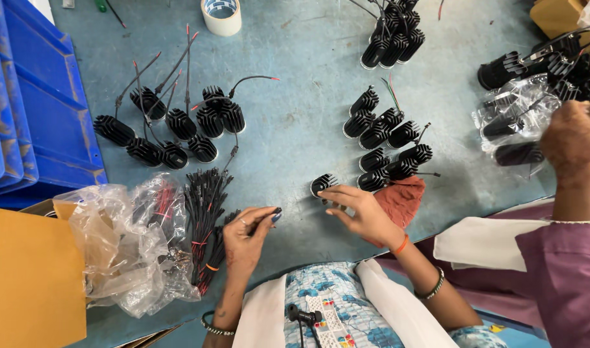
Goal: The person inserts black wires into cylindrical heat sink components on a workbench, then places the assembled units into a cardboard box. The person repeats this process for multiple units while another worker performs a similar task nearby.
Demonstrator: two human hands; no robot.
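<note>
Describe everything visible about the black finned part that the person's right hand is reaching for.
The finned part is a small black cylinder with deep ribs around its side, metal by its look, with a pale rim at one end. It lies on its side on the worn blue table, apart from the cluster of like parts to its right. The right hand has fingertips at its lower edge; contact is unclear. No wire shows on it.
</note>
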